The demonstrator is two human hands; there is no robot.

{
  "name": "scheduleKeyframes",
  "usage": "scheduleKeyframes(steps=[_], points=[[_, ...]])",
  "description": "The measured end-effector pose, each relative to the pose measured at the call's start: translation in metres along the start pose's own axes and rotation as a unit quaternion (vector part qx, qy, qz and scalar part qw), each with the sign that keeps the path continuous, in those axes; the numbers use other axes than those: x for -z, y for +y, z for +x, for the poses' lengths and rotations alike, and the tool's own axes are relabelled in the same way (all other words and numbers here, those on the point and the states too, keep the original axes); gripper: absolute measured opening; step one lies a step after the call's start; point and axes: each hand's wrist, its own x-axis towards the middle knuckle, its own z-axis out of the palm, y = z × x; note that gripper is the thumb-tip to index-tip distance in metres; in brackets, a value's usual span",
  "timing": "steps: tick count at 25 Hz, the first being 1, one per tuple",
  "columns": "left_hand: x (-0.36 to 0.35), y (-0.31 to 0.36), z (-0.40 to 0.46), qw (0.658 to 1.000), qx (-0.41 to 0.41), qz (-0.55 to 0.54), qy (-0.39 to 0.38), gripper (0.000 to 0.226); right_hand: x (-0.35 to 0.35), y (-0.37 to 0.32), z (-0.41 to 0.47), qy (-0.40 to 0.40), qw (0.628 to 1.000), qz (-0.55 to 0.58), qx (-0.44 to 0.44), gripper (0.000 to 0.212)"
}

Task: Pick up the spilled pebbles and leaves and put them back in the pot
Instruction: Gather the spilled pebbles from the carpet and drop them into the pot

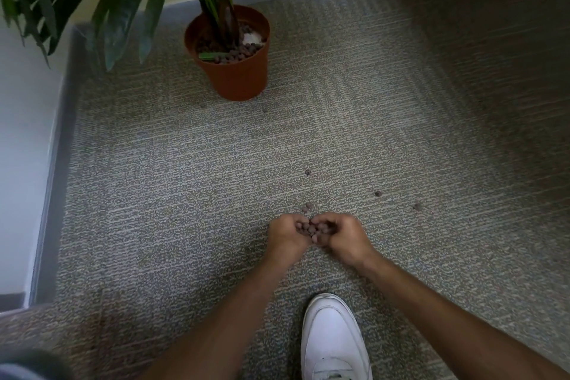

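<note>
Down on the carpet [185, 163], the left hand [285, 233] and right hand [345, 236] press together, each grip curled around a shared heap of pebbles [313, 230]. Stray pebbles [378, 193] lie just beyond. Well ahead stands the pot [237, 71], near a white shoe's [334, 339] opposite end.
</note>
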Motion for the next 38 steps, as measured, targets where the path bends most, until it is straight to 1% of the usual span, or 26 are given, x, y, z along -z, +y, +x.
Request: scheduleKeyframes(steps=[2, 4, 8, 10, 12, 14, 15, 16, 19, 21, 22, 24, 28, 31, 33, 35, 37, 38], points=[[0.007, 0.004, 0.006, 0.999, 0.015, -0.038, -0.017, 0.030, 0.001, -0.002, 0.006, -0.019, 0.997, 0.076, -0.018, 0.040], [0.016, 0.007, 0.010, 0.995, 0.031, -0.094, -0.031, 0.025, 0.002, -0.006, 0.011, -0.031, 0.993, 0.114, -0.014, 0.040], [0.039, 0.012, 0.013, 0.966, 0.066, -0.237, -0.074, 0.027, 0.007, -0.017, 0.025, -0.068, 0.980, 0.185, -0.015, 0.038], [0.051, 0.013, 0.017, 0.949, 0.085, -0.293, -0.082, 0.023, 0.011, -0.023, 0.033, -0.084, 0.979, 0.183, -0.017, 0.037], [0.060, 0.013, 0.022, 0.940, 0.097, -0.315, -0.085, 0.021, 0.011, -0.029, 0.041, -0.089, 0.988, 0.129, -0.009, 0.030], [0.065, 0.011, 0.027, 0.939, 0.107, -0.316, -0.079, 0.019, 0.009, -0.034, 0.047, -0.071, 0.994, 0.089, -0.002, 0.022], [0.068, 0.010, 0.030, 0.935, 0.117, -0.326, -0.071, 0.017, 0.008, -0.037, 0.051, -0.060, 0.993, 0.097, -0.005, 0.021], [0.071, 0.009, 0.032, 0.926, 0.132, -0.349, -0.063, 0.016, 0.008, -0.041, 0.054, -0.054, 0.991, 0.121, -0.012, 0.021], [0.081, 0.011, 0.041, 0.880, 0.165, -0.443, -0.052, 0.017, 0.013, -0.055, 0.069, -0.055, 0.980, 0.182, -0.052, 0.020], [0.091, 0.017, 0.048, 0.858, 0.168, -0.483, -0.047, 0.019, 0.018, -0.074, 0.084, -0.064, 0.981, 0.170, -0.069, 0.017], [0.098, 0.024, 0.054, 0.853, 0.165, -0.493, -0.045, 0.019, 0.020, -0.089, 0.095, -0.069, 0.983, 0.155, -0.065, 0.016], [0.115, 0.045, 0.067, 0.849, 0.152, -0.504, -0.045, 0.018, 0.025, -0.125, 0.119, -0.065, 0.990, 0.120, -0.033, 0.015], [0.162, 0.114, 0.103, 0.851, 0.093, -0.517, -0.031, 0.012, 0.026, -0.219, 0.175, -0.036, 0.992, 0.087, 0.087, 0.009], [0.195, 0.165, 0.131, 0.843, 0.048, -0.535, 0.011, 0.012, 0.014, -0.274, 0.217, 0.036, 0.988, 0.033, 0.148, 0.017], [0.211, 0.188, 0.148, 0.849, 0.030, -0.526, 0.043, 0.012, 0.010, -0.297, 0.243, 0.076, 0.987, -0.010, 0.144, 0.020], [0.223, 0.203, 0.160, 0.865, 0.029, -0.496, 0.071, 0.024, 0.008, -0.310, 0.261, 0.094, 0.988, -0.042, 0.111, 0.020], [0.229, 0.211, 0.173, 0.879, 0.029, -0.466, 0.096, 0.032, 0.006, -0.315, 0.266, 0.090, 0.992, -0.028, 0.079, 0.020], [0.230, 0.214, 0.180, 0.886, 0.030, -0.451, 0.104, 0.032, 0.006, -0.316, 0.265, 0.083, 0.994, -0.007, 0.074, 0.018]])
